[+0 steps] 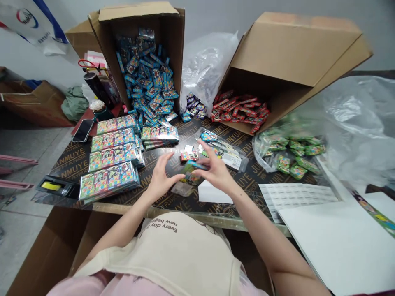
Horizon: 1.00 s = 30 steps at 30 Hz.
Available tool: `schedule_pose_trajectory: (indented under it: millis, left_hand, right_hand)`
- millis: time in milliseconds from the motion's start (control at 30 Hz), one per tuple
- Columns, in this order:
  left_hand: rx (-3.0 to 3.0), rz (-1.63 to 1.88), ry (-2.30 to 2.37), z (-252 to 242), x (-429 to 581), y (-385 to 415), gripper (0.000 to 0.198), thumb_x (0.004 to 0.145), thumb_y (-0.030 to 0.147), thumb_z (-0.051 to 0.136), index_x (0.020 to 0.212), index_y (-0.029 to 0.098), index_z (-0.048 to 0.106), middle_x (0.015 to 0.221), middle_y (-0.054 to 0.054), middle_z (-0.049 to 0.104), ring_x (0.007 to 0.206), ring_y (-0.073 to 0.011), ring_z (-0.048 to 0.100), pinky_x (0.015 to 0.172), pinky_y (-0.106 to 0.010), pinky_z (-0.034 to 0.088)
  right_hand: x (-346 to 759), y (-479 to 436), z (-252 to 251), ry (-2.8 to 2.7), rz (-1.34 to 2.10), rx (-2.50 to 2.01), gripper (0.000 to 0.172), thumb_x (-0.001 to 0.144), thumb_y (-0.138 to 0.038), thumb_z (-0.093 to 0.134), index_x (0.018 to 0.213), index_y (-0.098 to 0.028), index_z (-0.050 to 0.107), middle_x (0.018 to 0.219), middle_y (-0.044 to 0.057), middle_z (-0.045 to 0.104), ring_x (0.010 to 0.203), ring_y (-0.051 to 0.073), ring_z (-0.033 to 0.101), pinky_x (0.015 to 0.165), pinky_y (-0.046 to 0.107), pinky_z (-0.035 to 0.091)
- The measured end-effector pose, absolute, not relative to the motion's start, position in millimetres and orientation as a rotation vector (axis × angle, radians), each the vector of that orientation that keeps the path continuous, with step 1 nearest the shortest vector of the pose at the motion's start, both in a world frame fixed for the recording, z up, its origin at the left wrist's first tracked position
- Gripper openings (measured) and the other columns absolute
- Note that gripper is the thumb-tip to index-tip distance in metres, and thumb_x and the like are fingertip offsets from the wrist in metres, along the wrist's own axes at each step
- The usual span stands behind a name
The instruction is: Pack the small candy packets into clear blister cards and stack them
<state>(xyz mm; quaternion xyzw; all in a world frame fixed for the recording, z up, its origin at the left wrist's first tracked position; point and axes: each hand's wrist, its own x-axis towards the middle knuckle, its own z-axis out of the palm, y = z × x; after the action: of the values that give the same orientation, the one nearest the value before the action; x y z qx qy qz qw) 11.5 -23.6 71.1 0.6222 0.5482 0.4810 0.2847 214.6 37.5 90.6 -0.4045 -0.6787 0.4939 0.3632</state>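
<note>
A small shiny blue-green foil packet (191, 166) is held up over the black printed board (77, 172), between my left hand (159, 177) and my right hand (216, 164). The fingertips of both hands press on its ends. Under it lie more small packets (191, 179), partly hidden by my fingers. A red-and-white packet (189, 156) sits just beyond my hands. To the left, rows of foil-wrapped packet bundles (112, 156) lie in stacks. A clear bag of packets (224, 150) is near my right hand.
Cardboard boxes spill blue packets (148, 78) and red packets (240, 111) at the back. Green packets (293, 154) lie on plastic sheeting at right. A white block (214, 192), a label sheet (296, 197), a white board (336, 242), a phone (82, 130) and a tape dispenser (55, 187) surround the work area.
</note>
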Motion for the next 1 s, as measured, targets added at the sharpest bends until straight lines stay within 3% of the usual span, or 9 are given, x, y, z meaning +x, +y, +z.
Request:
schedule_pose_trajectory:
  millis: [67,133,200,333,567,867,1000]
  left_hand:
    - [1.665,1.267,1.309,79.5,21.1,-20.7,0.055,0.074,0.029,0.074,0.125,0.024,0.053,0.118,-0.008,0.06,0.105,-0.0212,0.06,0.094,-0.036,0.048]
    - [1.606,1.275,1.291,81.4,24.7,-18.5,0.039,0.077,0.027,0.071,0.114,0.023,0.061,0.102,-0.005,0.066,0.092,-0.0183,0.064,0.082,-0.031,0.053]
    - [1.551,1.282,1.343,77.7,22.3,-17.8,0.025,0.078,0.026,0.069,0.102,0.022,0.068,0.09,-0.003,0.065,0.083,-0.0167,0.063,0.07,-0.027,0.054]
    - [1.547,1.23,1.349,68.5,14.3,-20.0,0.012,0.078,0.025,0.068,0.088,0.021,0.073,0.082,-0.003,0.062,0.075,-0.0153,0.062,0.058,-0.023,0.051]
    - [1.819,1.197,1.315,74.8,23.9,-21.3,0.012,0.075,0.022,0.073,0.087,0.022,0.074,0.084,-0.004,0.066,0.079,-0.0165,0.063,0.074,-0.03,0.052]
    - [1.978,1.266,1.257,71.2,30.6,-24.2,0.01,0.08,0.019,0.069,0.088,0.02,0.073,0.08,-0.004,0.066,0.073,-0.0132,0.062,0.067,-0.025,0.05]
    - [1.987,1.272,1.254,70.5,30.4,-23.8,0.01,0.08,0.019,0.069,0.089,0.02,0.073,0.081,-0.004,0.066,0.073,-0.0135,0.062,0.067,-0.026,0.051]
  right_hand:
    - [202.9,33.4,95.5,-1.883,1.271,-0.969,0.085,0.068,-0.02,0.075,0.142,-0.032,0.036,0.081,-0.001,0.068,0.074,0.018,0.065,0.076,0.035,0.055]
    - [194.9,28.5,92.9,-1.855,1.25,-0.93,0.083,0.068,-0.021,0.075,0.142,-0.032,0.038,0.089,0.0,0.068,0.08,0.018,0.066,0.081,0.037,0.054]
    - [193.1,24.0,86.4,-1.72,1.277,-0.926,0.079,0.068,-0.025,0.076,0.139,-0.03,0.041,0.095,0.002,0.069,0.086,0.019,0.067,0.085,0.037,0.053]
    - [199.2,16.5,74.8,-1.434,1.364,-1.013,0.054,0.077,-0.033,0.07,0.127,-0.024,0.053,0.083,0.003,0.072,0.08,0.018,0.069,0.083,0.037,0.054]
    - [203.2,9.4,73.1,-1.463,1.208,-1.108,0.046,0.073,-0.028,0.073,0.117,-0.023,0.063,0.072,-0.001,0.069,0.066,0.015,0.065,0.068,0.03,0.054]
    - [204.1,-8.5,55.9,-1.561,0.937,-0.992,0.026,0.083,-0.026,0.065,0.109,-0.026,0.066,0.085,0.002,0.072,0.079,0.018,0.069,0.077,0.033,0.056]
    - [206.4,-4.9,60.8,-1.426,1.154,-1.025,0.034,0.08,-0.027,0.068,0.113,-0.026,0.062,0.084,0.001,0.073,0.079,0.017,0.069,0.076,0.033,0.056]
